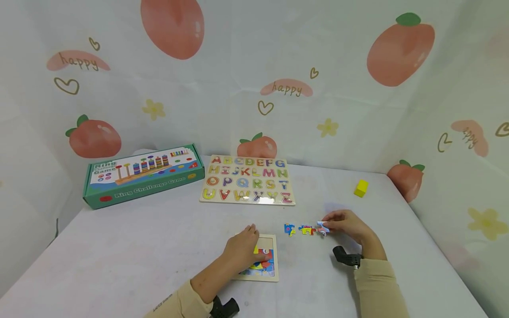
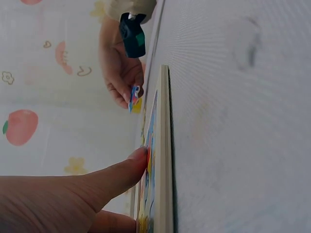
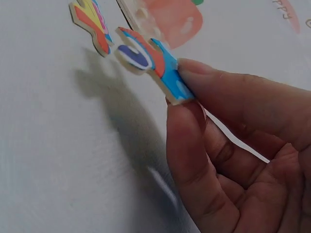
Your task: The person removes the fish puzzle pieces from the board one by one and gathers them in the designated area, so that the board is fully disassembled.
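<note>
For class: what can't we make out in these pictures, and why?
- Head: left part of puzzle board, under left hand; lettering on left sleeve, too small to read.
- Left wrist: most of the puzzle board's face, seen almost edge-on.
- Right wrist: gripped end of held piece, under right hand; top of another piece, cut off by top edge.

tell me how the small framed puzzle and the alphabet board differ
Size: the framed puzzle is much smaller than the alphabet board.
Look: the framed puzzle shows a bright picture inside a pale border, while the alphabet board carries rows of coloured letters.
Contact: the left hand rests on the framed puzzle; no hand touches the alphabet board.
Shared: both are multicoloured and lie flat on the white table.
</note>
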A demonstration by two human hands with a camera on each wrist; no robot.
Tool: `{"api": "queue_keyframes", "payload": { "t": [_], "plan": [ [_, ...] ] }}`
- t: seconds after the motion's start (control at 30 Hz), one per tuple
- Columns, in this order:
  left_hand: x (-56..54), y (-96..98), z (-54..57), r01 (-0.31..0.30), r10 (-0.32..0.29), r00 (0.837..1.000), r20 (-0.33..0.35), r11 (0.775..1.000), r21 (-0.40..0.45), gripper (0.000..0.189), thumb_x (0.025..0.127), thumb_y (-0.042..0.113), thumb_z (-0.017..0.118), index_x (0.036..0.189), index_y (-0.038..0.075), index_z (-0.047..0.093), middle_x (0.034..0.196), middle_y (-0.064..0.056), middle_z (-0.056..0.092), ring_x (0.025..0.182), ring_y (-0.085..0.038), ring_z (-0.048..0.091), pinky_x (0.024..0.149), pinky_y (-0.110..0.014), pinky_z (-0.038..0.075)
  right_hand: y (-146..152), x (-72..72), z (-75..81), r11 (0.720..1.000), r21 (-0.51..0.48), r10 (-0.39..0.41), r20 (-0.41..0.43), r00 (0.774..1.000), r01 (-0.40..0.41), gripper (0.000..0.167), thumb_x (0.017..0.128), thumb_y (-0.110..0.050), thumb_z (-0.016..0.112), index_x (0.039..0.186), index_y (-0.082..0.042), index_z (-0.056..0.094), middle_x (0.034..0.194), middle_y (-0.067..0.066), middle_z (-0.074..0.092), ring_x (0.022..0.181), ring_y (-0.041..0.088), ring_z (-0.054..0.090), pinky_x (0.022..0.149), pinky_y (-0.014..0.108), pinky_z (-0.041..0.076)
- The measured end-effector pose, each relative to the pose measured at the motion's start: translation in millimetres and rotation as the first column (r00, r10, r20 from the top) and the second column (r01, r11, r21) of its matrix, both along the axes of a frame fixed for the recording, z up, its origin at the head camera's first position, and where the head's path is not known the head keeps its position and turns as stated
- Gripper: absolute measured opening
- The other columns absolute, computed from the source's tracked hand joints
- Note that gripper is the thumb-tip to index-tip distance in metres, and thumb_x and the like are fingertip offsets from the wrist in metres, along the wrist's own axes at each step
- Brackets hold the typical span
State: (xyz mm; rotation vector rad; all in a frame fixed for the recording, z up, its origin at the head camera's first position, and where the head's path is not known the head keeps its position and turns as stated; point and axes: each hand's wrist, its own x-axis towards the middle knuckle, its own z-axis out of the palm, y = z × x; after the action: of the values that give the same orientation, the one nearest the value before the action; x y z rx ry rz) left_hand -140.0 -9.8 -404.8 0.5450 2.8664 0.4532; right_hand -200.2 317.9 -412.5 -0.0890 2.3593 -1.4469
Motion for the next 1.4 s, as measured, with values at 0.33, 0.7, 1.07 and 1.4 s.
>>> {"api": "queue_keyframes", "payload": {
  "t": [0.33, 0.7, 1.07, 1.4],
  "plan": [
    [-0.5, -0.2, -3.3, 0.004, -0.004, 1.0, -0.012, 1.0, -0.003, 0.077, 0.075, 0.054, 0.069, 0.127, -0.002, 0.055, 0.139, -0.015, 0.048, 0.132, -0.027, 0.044, 0.098, -0.046, 0.046, 6, 0.6, -3.2, 0.999, 0.021, -0.037, 0.033, 0.999, 0.037, 0.027, 0.086, -0.016, 0.066, 0.102, 0.005, 0.063, 0.079, -0.006, 0.064, 0.071, 0.009, 0.058, 0.066, 0.023, 0.05],
    [-1.2, -0.4, -5.1, 0.0, 0.0, 1.0, -0.008, 1.0, 0.005, 0.076, 0.075, 0.053, 0.069, 0.127, -0.002, 0.055, 0.139, -0.015, 0.049, 0.132, -0.027, 0.043, 0.097, -0.047, 0.046, -2, 1.9, 0.5, 0.995, 0.086, -0.043, -0.01, 0.999, 0.044, 0.032, 0.084, -0.019, 0.069, 0.101, 0.008, 0.064, 0.076, -0.006, 0.062, 0.068, 0.009, 0.055, 0.063, 0.023, 0.048],
    [-1.7, 0.0, -5.9, 0.002, -0.002, 1.0, -0.01, 1.0, -0.003, 0.076, 0.075, 0.053, 0.07, 0.127, -0.001, 0.056, 0.139, -0.015, 0.049, 0.132, -0.027, 0.043, 0.097, -0.047, 0.046, -5, 1.4, -0.2, 0.993, 0.112, -0.034, -0.046, 0.998, 0.039, 0.025, 0.083, -0.011, 0.069, 0.096, 0.01, 0.064, 0.076, -0.005, 0.062, 0.07, 0.008, 0.055, 0.064, 0.02, 0.051],
    [-1.0, -0.2, -6.4, 0.0, 0.0, 1.0, -0.015, 1.0, 0.0, 0.076, 0.075, 0.053, 0.069, 0.126, -0.001, 0.056, 0.139, -0.015, 0.049, 0.132, -0.027, 0.043, 0.097, -0.046, 0.047, -7, 1.7, 0.9, 0.987, 0.161, -0.008, -0.079, 0.997, 0.02, 0.024, 0.083, -0.01, 0.069, 0.095, 0.01, 0.064, 0.075, -0.004, 0.061, 0.069, 0.01, 0.053, 0.062, 0.02, 0.049]
  ]
}}
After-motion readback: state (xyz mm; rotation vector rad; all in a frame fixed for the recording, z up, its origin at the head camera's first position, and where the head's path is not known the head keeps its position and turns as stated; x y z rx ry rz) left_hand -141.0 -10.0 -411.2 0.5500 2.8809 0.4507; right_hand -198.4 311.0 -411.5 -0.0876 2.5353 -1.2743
